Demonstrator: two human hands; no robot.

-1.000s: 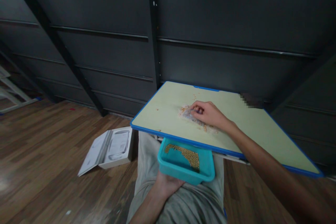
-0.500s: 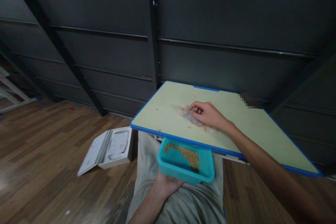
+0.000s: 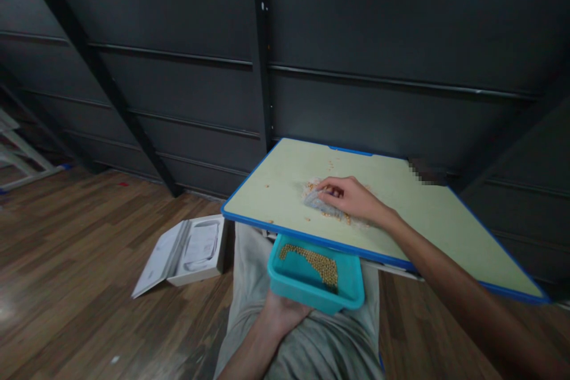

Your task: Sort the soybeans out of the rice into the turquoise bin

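My left hand holds a turquoise plastic tub from below, its fingers hidden under the base. Small golden beads lie in a curved band on the tub's floor. Over the pale table top, my right hand is closed, thumb and fingers pinching a crumpled greyish piece of cloth or plastic; which of the two I cannot tell. Orange-gold grains and whitish bits lie around and under it, partly covered by the hand.
The table has a blue rim that overhangs the tub's far edge. A few stray grains dot the surface. On the wooden floor at left lies an opened white box. A dark panelled wall stands behind the table.
My right hand has shifted slightly, and the crumpled greyish piece has moved a little toward the left with it. A stray grain near it has moved left. The tub stays in place.
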